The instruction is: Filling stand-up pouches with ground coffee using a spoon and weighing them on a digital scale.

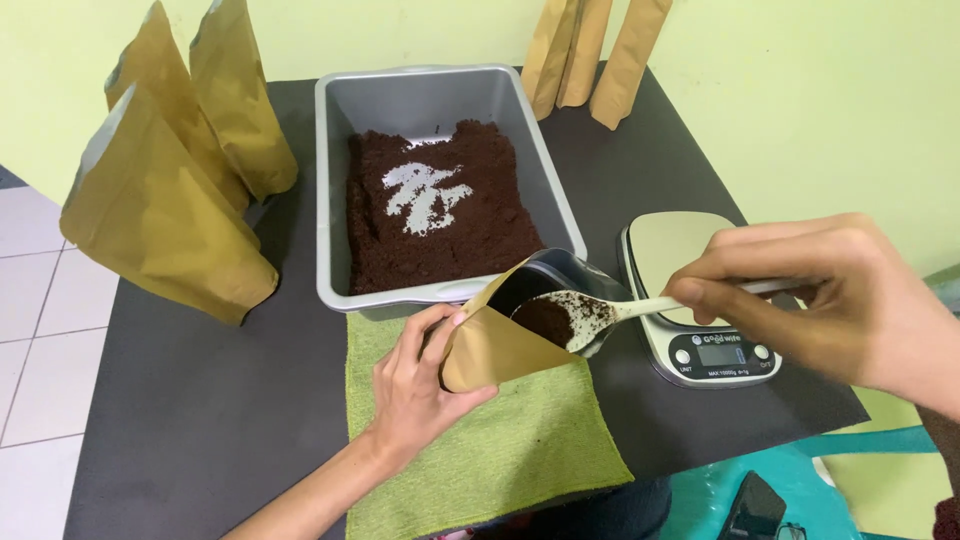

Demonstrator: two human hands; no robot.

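The left hand [420, 385] grips a small kraft pouch [495, 345], fingers wrapped round its side and the mouth tilted open toward the right. The pouch stands on a green cloth [520, 450] at the near edge of the black table [180, 420], just in front of the grey tray [335, 180] of dark coffee grounds [500, 225]. The right hand [810, 300] pinches the handle of a spoon [585, 318] between thumb and fingers; its bowl, heaped with grounds, sits right at the pouch's mouth.

To do this well, the bowl should go inside the opening before it tips, so nothing falls on the cloth. The left hand's squeeze should hold the mouth round rather than flat; a firmer press on the side seams would likely widen it. The spoon's handle passes over the scale [700, 300], so a low, slow turn of the wrist keeps loose grains off its plate. Whether the pouch already holds much is hard to tell, since its inside is in shadow.

More pouches stand at the left [170, 220] and at the back [590, 50]
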